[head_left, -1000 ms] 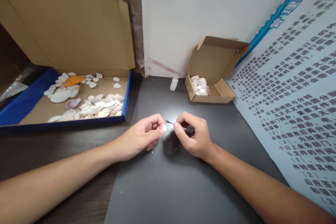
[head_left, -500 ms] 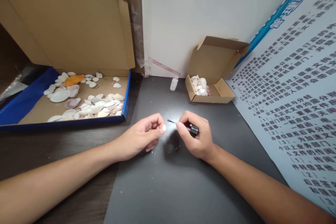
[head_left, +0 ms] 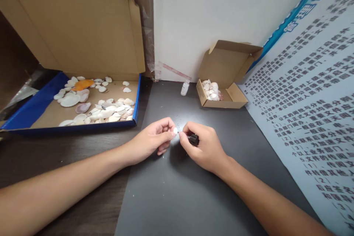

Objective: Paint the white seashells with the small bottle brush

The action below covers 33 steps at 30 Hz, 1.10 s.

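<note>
Between thumb and fingertips, my left hand (head_left: 159, 138) pinches a small white shell (head_left: 175, 130) above the dark grey mat. My right hand (head_left: 203, 145) is closed around a brush with a black cap handle (head_left: 193, 139). The brush's tip is at or very near the shell; my right fingertips hide most of its stem, and I cannot tell if it touches. Behind the hands, a small clear bottle (head_left: 185, 88) with a whitish label stands on the mat without a cap.
At the left lies an open blue-edged cardboard box (head_left: 135, 118) with many white shells and an orange one (head_left: 83, 84). A smaller open carton (head_left: 226, 104) holding shells stands at the back right. A printed poster (head_left: 318, 118) borders the right side, a white wall (head_left: 210, 7) the back.
My right hand has moved left, bringing the brush tip from just short of the shell up to it. My left hand still pinches the shell. The view has shifted slightly.
</note>
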Tool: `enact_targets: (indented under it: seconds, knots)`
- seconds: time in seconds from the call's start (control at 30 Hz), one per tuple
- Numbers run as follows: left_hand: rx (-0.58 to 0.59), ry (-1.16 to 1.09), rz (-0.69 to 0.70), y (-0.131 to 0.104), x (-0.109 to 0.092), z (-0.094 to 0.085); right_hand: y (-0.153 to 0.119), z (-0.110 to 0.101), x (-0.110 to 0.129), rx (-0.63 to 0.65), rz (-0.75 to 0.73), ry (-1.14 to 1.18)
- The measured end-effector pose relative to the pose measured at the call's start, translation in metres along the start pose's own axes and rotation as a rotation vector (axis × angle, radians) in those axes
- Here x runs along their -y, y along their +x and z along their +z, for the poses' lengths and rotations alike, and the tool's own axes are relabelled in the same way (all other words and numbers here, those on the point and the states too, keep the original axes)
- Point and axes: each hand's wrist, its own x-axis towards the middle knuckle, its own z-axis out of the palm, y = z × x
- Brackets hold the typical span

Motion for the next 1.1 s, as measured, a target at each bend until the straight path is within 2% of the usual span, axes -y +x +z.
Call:
enact_targets:
  seconds: [0.1, 0.23, 0.33, 0.5, 0.67, 0.83, 1.0, 1.1]
  knots:
    - [-0.014, -0.069, -0.017, 0.000, -0.001, -0.001, -0.003, -0.005, 0.004, -0.063, -0.033, 0.062]
    - [-0.024, -0.119, -0.038, 0.000, -0.001, -0.002, -0.003, -0.009, -0.004, -0.005, 0.024, 0.011]
    - [-0.025, -0.141, -0.046, 0.000, -0.002, -0.002, -0.001, -0.011, -0.010, -0.037, 0.020, 0.047]
    - [-0.046, -0.162, -0.035, 0.001, -0.003, 0.000, -0.002, -0.012, -0.013, 0.084, 0.038, 0.041]
    - [-0.039, -0.167, -0.045, 0.001, -0.004, -0.001, -0.002, -0.014, -0.011, -0.001, -0.004, 0.125]
    - [-0.066, -0.184, -0.051, 0.000, -0.006, 0.000, -0.001, -0.014, -0.013, 0.062, 0.064, 0.071]
    - [-0.065, -0.212, -0.044, 0.001, -0.007, 0.001, -0.001, -0.015, -0.012, 0.023, 0.033, 0.184]
    - [-0.066, -0.217, -0.043, 0.001, -0.007, 0.000, -0.002, -0.016, -0.010, 0.025, 0.049, 0.159]
